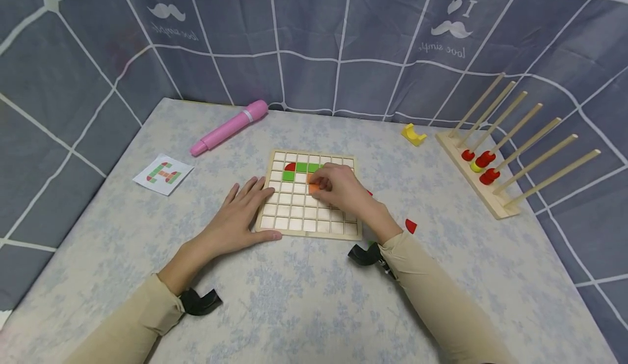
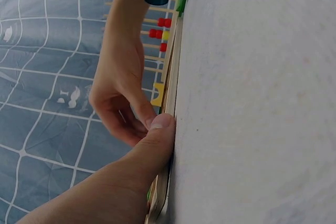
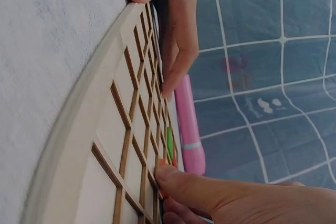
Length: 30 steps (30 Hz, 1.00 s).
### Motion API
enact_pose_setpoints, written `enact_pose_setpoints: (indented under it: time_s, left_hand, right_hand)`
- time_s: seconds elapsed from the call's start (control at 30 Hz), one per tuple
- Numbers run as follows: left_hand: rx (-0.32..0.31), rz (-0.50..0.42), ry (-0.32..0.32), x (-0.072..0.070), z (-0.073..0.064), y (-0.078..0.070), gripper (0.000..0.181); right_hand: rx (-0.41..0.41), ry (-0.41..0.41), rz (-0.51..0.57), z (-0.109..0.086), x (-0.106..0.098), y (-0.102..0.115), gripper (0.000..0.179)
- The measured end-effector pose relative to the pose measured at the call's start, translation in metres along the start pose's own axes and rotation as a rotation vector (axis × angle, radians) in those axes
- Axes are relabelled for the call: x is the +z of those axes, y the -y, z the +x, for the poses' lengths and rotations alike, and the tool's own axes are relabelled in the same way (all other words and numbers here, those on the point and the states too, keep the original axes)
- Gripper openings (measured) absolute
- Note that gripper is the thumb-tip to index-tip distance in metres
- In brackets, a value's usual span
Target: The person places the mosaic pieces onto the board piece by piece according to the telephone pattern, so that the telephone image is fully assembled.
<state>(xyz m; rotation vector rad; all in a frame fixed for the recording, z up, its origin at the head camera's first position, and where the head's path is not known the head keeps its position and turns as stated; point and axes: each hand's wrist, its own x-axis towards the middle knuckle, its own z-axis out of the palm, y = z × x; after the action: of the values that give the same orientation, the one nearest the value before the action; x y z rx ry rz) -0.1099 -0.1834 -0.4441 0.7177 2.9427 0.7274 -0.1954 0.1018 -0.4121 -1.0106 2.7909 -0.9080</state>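
A wooden grid board [image 1: 296, 211] lies on the table, its square cells edged by thin raised strips. Toward its far side sit a red quarter-round tile [image 1: 290, 166] and several green tiles [image 1: 288, 176]. My left hand [image 1: 240, 219] rests along the board's left edge, fingers extended and thumb at the near corner. Over the board's middle, my right hand [image 1: 340, 188] has curled fingers and pinches an orange tile [image 1: 313, 189] at a cell. In the right wrist view the thumb is against orange [image 3: 162, 162]. The right hand covers part of the far-right cells.
A pattern card [image 1: 163, 175] lies at the left, with a pink stick-shaped object [image 1: 229, 128] behind it. To the right stand a yellow curved block [image 1: 414, 134] and a pegged wooden rack [image 1: 510, 211] with red and yellow beads. A loose red tile [image 1: 410, 225] lies beside the right forearm.
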Motion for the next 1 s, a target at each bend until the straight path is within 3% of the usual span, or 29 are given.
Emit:
enact_pose_setpoints:
  time_s: [0.37, 0.6, 0.77, 1.0]
  left_hand:
    - [-0.003, -0.002, 0.007, -0.001, 0.001, -0.003, 0.100]
    - [-0.009, -0.003, 0.005, 0.000, 0.000, -0.001, 0.101]
    - [-0.001, -0.006, -0.003, 0.001, -0.001, 0.000, 0.100]
    - [0.003, 0.001, -0.005, 0.001, 0.000, 0.000, 0.101]
  right_hand:
    - [0.029, -0.066, 0.075, -0.003, 0.006, 0.002, 0.023]
    - [0.018, -0.018, 0.111, -0.005, 0.004, 0.002, 0.024]
    - [0.012, 0.011, 0.141, -0.024, -0.013, -0.003, 0.026]
    - [0.085, -0.071, 0.130, -0.064, -0.043, -0.023, 0.022]
